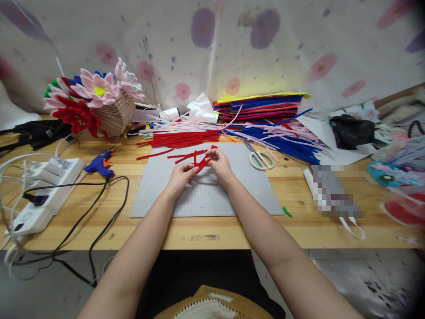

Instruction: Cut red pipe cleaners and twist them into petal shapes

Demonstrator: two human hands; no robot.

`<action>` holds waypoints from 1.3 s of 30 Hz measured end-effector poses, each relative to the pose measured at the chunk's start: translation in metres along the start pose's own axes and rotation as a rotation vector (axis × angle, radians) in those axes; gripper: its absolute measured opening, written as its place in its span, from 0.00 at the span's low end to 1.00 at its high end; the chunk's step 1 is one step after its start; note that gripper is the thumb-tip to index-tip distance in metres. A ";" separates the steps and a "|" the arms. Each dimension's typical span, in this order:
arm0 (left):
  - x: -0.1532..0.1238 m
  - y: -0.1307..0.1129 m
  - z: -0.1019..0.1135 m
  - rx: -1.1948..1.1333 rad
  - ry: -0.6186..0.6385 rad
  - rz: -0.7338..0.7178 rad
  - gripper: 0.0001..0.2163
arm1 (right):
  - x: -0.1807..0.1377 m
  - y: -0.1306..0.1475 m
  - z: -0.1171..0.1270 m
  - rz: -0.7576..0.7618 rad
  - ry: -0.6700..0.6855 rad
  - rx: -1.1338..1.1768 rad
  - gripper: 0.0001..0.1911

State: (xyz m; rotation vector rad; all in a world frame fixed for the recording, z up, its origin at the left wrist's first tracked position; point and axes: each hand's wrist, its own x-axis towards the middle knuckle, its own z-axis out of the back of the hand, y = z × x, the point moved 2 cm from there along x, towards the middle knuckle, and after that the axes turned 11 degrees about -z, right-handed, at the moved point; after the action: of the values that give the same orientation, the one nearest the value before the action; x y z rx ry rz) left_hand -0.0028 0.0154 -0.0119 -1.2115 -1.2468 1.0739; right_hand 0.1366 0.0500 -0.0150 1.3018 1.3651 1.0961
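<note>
Both my hands meet over a grey cutting mat [229, 199] on the wooden table. My left hand [182, 175] pinches the lower left part of some bent red pipe cleaners [203, 165]. The fingers of my right hand [217, 163] are closed on the same red pipe cleaners, a little higher and to the right. Fingers hide part of their shape. Just beyond my left hand, loose red pipe cleaners [181, 156] lie on the mat. A bundle of straight red pipe cleaners [186, 138] rests along the mat's far edge.
White-handled scissors [262, 160] lie at the mat's right edge. Blue pipe cleaners [295, 146] and a multicoloured stack [262, 108] are behind. On the left are a blue glue gun [99, 165], a power strip [46, 199] with trailing cables and a basket of fuzzy flowers [121, 110].
</note>
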 end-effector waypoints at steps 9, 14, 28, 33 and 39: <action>0.000 -0.002 0.001 -0.016 -0.005 0.001 0.12 | -0.004 0.000 -0.004 -0.030 0.049 0.097 0.11; -0.004 -0.003 -0.003 -0.075 0.159 0.043 0.13 | -0.004 -0.005 -0.006 0.000 -0.002 0.029 0.11; -0.003 -0.003 -0.003 -0.099 0.086 0.096 0.13 | -0.008 0.010 -0.002 0.033 -0.009 0.223 0.13; -0.005 -0.003 -0.004 -0.094 0.187 0.133 0.12 | -0.009 0.004 -0.005 -0.011 0.135 0.151 0.12; -0.004 0.002 -0.002 -0.165 0.217 0.183 0.12 | -0.013 0.008 -0.006 0.015 0.339 -0.075 0.11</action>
State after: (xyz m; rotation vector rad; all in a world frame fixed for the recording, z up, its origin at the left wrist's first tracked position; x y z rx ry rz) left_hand -0.0012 0.0117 -0.0144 -1.5492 -1.0883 0.9541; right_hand 0.1318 0.0377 -0.0059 1.1076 1.5441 1.4118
